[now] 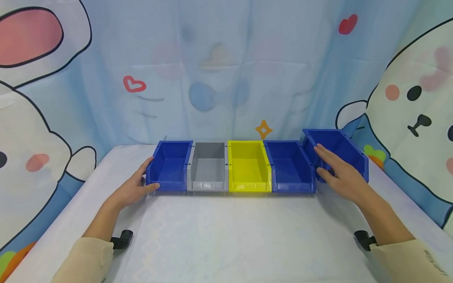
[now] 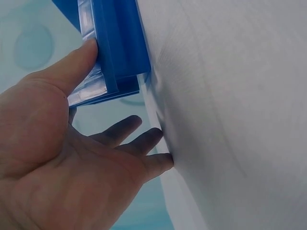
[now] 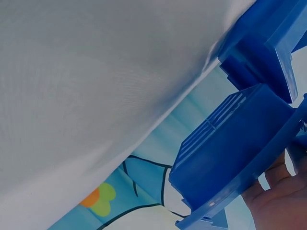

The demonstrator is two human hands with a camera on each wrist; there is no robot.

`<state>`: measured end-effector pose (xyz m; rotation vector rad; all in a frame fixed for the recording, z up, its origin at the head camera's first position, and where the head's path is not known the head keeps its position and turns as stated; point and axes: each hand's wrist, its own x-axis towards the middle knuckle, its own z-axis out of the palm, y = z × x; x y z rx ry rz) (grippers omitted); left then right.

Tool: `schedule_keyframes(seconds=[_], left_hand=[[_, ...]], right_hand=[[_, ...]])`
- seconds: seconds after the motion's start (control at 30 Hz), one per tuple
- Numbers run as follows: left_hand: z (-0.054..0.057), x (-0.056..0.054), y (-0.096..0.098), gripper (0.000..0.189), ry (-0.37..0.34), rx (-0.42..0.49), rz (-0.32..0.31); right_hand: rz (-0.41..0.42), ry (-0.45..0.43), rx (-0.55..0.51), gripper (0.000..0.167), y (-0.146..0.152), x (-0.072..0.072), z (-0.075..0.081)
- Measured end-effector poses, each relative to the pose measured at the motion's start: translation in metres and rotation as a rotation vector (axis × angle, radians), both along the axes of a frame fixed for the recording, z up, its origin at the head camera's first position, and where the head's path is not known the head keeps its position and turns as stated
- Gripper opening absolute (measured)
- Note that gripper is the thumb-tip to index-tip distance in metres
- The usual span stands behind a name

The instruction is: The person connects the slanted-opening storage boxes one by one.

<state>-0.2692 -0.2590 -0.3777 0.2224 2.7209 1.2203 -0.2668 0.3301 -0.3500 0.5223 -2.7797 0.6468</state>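
At the left end of the row is a blue bin (image 1: 171,163). My left hand (image 1: 132,188) is beside it, thumb at its front corner and index finger along its outer side. In the left wrist view that thumb touches the bin's front face, while the other fingers spread loosely below. My right hand (image 1: 341,177) holds another blue bin (image 1: 341,143) at the right end. This bin sits turned and higher than the row; its slatted underside (image 3: 211,124) shows off the table in the right wrist view. Part of its front is hidden by the hand.
Between them in the row stand a grey bin (image 1: 209,169), a yellow bin (image 1: 249,165) and a further blue bin (image 1: 288,165), side by side. The white-covered table (image 1: 226,236) extends in front. A patterned curtain (image 1: 219,70) hangs behind.
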Motion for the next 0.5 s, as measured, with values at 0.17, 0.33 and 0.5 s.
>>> schedule_keyframes(seconds=[0.17,0.33,0.5], left_hand=[[-0.0014,-0.0003,0.0000,0.093,-0.005,-0.001,-0.001],[-0.0013,-0.0004,0.0002,0.093,0.010,-0.005,-0.003],[0.0004,0.0001,0.0006,0.093,0.016,-0.017,0.002]], right_hand=[[-0.014,-0.026,0.014,0.066,-0.0018,-0.0009,0.0001],[-0.018,-0.061,0.038,0.066,-0.0026,-0.0020,0.0014],[-0.014,-0.086,0.064,0.066,-0.0039,-0.0025,0.0014]])
